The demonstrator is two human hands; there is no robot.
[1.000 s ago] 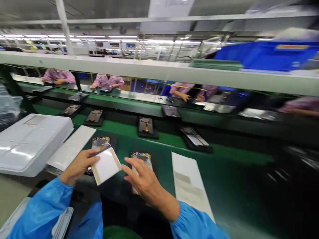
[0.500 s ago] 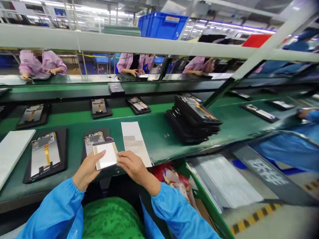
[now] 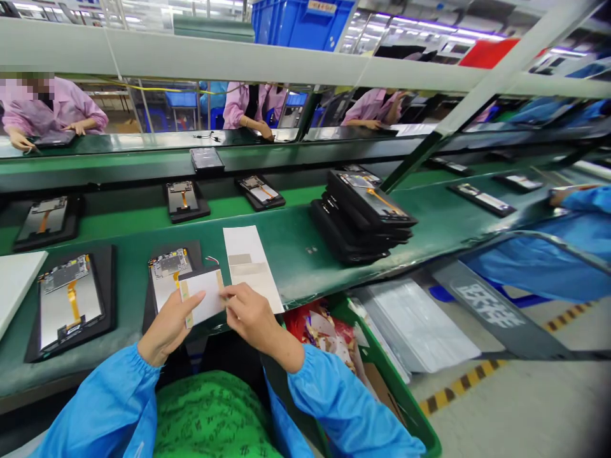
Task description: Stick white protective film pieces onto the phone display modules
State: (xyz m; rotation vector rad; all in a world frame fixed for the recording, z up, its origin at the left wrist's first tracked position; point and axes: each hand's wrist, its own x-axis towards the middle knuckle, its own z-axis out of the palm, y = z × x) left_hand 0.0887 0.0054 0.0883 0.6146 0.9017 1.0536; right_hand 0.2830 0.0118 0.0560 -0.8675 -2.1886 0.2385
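My left hand point(image 3: 167, 327) holds a small white card with tan edges point(image 3: 203, 299) from below, thumb laid across its face. My right hand point(image 3: 248, 313) pinches the card's right edge with its fingertips. Both hands hover at the near edge of the green bench point(image 3: 296, 254), just over an opened tablet back in a black tray point(image 3: 165, 280). A second open tablet in a black tray point(image 3: 69, 302) lies to the left. A white paper strip point(image 3: 251, 264) lies to the right of the hands.
A stack of black trays point(image 3: 360, 219) stands on the bench to the right. More tablets ride the green conveyor point(image 3: 119, 222) behind. Workers in pink sit across the line. A green bin with scraps point(image 3: 334, 337) is under the bench; a blue-sleeved person point(image 3: 577, 203) works at far right.
The view swung right and down from the conveyor. My right hand came in from open beside the card to pinching its right edge; the left hand kept hold of the card.
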